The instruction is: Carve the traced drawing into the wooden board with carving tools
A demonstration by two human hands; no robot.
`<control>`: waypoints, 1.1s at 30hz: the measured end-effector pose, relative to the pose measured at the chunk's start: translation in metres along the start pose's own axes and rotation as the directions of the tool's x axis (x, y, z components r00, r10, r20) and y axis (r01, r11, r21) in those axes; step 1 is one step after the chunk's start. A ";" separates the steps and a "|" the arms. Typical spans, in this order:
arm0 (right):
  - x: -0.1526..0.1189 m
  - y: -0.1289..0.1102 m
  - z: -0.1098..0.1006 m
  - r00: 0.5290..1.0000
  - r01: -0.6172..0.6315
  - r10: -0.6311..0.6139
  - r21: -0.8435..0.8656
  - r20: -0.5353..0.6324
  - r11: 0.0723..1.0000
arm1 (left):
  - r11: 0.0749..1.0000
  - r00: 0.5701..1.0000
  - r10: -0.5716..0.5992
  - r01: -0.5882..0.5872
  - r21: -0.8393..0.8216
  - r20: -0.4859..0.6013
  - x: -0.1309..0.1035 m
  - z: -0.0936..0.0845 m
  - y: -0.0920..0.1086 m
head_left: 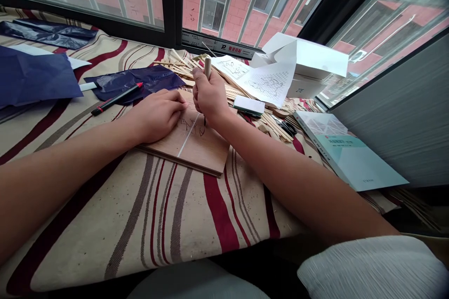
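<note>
1. Both hands, head view: right hand wrapped in a fist round a wood-handled carving tool, held nearly upright; left hand rests on the wooden board, fingers drawn together and bent. Cannot tell whether its fingertips pinch anything.

2. Risk, by my judgement: slip of the tip. Left fingers lie near the shaft; a hard push that skids toward them could cut.

3. Second risk: board shifting. It sits on a loose striped cloth, rumpled in places, and no clamp is visible; a sideways shove with a light left hand might slide it or send the cut off the line.

4. Third: the right fist and forearm may hide part of the marks, so a stroke could overrun.

5. Board's place: on the cloth, between the forearms, near corner angled toward the wearer. Wood strips lie beyond it.

6. Board's look: flat, light brown, fine-grained; dark line along its near edge. White stripe crosses the top, with dark sketchy lines around it. Cut depth too small to tell.
</note>
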State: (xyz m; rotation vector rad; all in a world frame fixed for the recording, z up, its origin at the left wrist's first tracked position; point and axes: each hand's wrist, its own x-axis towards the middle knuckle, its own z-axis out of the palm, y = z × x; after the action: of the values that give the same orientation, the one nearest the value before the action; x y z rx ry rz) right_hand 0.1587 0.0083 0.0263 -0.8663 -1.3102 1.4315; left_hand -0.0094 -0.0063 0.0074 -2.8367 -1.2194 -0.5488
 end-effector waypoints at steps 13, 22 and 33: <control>-0.014 -0.014 -0.023 0.982 -0.037 -0.013 0.262 0.187 0.964 | 0.998 0.996 -0.011 0.006 0.066 0.085 -0.001 -0.004 0.003; -0.010 -0.030 -0.032 0.998 0.040 -0.047 0.190 0.034 0.981 | 0.988 0.984 0.141 -0.146 0.042 0.112 -0.003 -0.012 0.028; -0.009 -0.027 -0.034 0.996 0.033 -0.048 0.200 0.073 0.979 | 0.975 0.983 0.161 -0.145 -0.169 0.084 -0.007 -0.019 0.039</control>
State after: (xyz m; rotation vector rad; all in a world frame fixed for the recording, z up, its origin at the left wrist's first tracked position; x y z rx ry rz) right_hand 0.1980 0.0077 0.0464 -0.6541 -1.2108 1.5472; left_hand 0.0077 -0.0415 0.0278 -3.0943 -0.9979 -0.5317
